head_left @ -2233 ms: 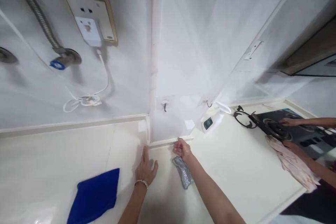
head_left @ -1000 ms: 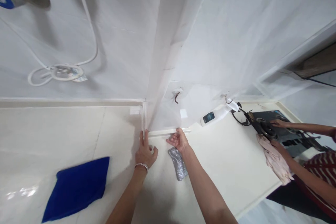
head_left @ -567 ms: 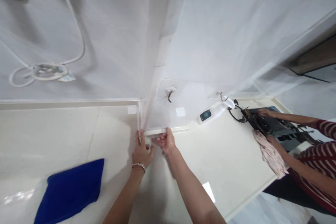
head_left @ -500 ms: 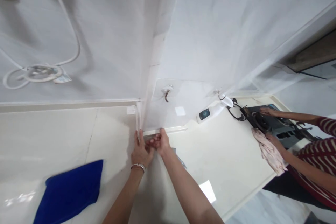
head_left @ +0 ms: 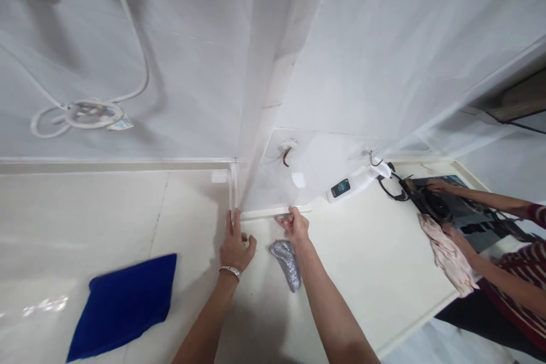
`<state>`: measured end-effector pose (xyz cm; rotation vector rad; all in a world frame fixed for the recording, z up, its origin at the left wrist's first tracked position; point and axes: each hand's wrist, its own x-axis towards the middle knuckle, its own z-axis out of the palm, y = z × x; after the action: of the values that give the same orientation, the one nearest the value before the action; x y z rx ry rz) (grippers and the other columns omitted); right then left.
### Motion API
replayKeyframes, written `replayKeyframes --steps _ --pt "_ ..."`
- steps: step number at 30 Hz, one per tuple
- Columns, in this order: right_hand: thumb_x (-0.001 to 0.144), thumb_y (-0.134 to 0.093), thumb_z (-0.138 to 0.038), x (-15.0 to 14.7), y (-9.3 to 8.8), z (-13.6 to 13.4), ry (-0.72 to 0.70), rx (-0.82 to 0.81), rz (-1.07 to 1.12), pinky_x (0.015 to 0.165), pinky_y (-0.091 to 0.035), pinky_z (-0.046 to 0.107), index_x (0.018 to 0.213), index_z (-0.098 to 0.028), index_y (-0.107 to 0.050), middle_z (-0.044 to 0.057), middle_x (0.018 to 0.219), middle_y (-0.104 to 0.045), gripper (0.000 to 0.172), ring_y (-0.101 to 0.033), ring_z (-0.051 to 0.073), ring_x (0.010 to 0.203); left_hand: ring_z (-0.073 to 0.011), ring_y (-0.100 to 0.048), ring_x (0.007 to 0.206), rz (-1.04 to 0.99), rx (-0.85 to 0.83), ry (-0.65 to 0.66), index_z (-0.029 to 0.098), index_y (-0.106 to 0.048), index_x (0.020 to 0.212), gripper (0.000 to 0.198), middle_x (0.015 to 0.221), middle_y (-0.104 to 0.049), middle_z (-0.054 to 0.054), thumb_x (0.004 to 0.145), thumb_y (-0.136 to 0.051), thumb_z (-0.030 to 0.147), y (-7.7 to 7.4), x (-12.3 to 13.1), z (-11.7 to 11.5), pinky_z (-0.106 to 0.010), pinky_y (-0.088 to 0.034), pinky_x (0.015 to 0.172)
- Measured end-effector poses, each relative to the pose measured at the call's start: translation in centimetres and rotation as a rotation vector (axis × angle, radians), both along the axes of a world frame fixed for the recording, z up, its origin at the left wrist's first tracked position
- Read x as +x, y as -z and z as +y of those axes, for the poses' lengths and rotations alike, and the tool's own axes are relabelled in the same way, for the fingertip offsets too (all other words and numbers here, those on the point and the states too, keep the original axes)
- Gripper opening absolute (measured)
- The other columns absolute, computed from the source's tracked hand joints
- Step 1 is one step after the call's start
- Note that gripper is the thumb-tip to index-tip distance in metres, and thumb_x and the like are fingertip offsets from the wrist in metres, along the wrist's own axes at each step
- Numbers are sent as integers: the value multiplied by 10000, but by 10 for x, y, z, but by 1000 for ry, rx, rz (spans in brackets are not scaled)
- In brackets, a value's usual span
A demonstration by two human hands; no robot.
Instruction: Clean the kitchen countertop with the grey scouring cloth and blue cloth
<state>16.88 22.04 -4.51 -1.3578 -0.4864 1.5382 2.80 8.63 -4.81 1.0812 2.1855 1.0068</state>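
Note:
My left hand (head_left: 237, 245) rests at the wall corner, its first fingers stretched against the white strip (head_left: 260, 214) along the wall's foot. The thumb stands apart, and nothing shows in the palm. Against the right part of that strip is my right hand (head_left: 296, 228), fingers curled and thumb up at the edge; whether something thin is pinched there is hidden. A silvery, glittery scrubbing pad (head_left: 286, 264) lies on the cream countertop (head_left: 341, 273) beside my right wrist.
A blue cloth (head_left: 128, 304) lies on the left. Farther right, a white bottle (head_left: 358, 181) leans by the wall below a hook (head_left: 286, 156). Another person's hands (head_left: 456, 236) work at a dark stove (head_left: 452, 210) with a pink cloth (head_left: 447, 253). A coiled white cable (head_left: 91, 114) hangs upper left.
My right hand has slid right along the strip, away from my left hand, whose thumb now spreads out. More of the silvery pad shows. The view has shifted slightly.

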Motion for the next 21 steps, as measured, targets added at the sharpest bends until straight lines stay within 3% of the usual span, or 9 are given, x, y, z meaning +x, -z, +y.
replayKeyframes --steps 4,9,15,21 --pt "775 -763 -293 2 -11 3 30 -95 30 637 -684 370 614 -265 -368 -131 419 -425 427 -414 75 352 -90 -635 635 -3 -9 0 280 -205 1623 873 1738 -186 -148 829 -570 284 1 0 1 -350 -581 684" --pt "843 -672 -272 -31 -18 -15 82 -139 123 625 -667 340 606 -264 -354 -142 405 -353 397 -337 65 349 -110 -657 665 9 -30 7 272 -177 1632 888 1741 -169 -156 837 -572 305 0 1 1 -368 -590 723" --pt "842 -655 -364 -90 -9 -49 -36 -172 163 395 -487 251 549 -267 -334 -109 406 -349 446 -353 81 340 -236 -727 973 71 -34 4 299 -142 1641 906 1744 -174 -132 848 -579 293 5 -1 -1 -380 -600 741" --pt "824 -646 -333 -103 -8 -57 -115 -167 158 415 -498 262 519 -265 -340 -108 397 -350 437 -339 79 334 -273 -721 1052 70 -45 11 306 -154 1641 906 1743 -185 -120 842 -578 259 9 -4 0 -384 -611 745"
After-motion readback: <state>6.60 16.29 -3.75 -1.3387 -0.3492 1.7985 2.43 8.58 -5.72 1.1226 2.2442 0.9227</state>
